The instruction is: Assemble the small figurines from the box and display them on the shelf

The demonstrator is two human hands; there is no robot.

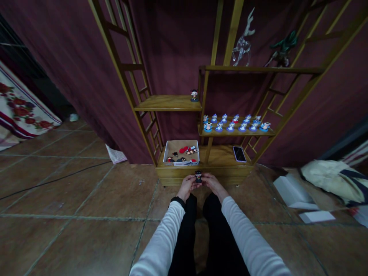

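A small dark-haired figurine (198, 176) in black is held upright between my two hands, just in front of the wooden shelf unit. My left hand (188, 184) grips it from the left side, fingers closed on it. From the other side my right hand (211, 181) holds the same figurine with its fingertips. Beyond them, a shallow open box (166, 156) stands on the lowest shelf, with several red, black and white figurine pieces inside. One similar figurine (194, 96) stands at the right end of the left shelf.
Two rows of blue-and-white figurines (230, 126) fill the middle right shelf. A phone (239, 154) lies on the lowest shelf. Higher up stand a clear deer statue (243, 48) and a green statue (283, 50). White boxes (294, 191) and a pale bag (330, 178) lie on the floor at right.
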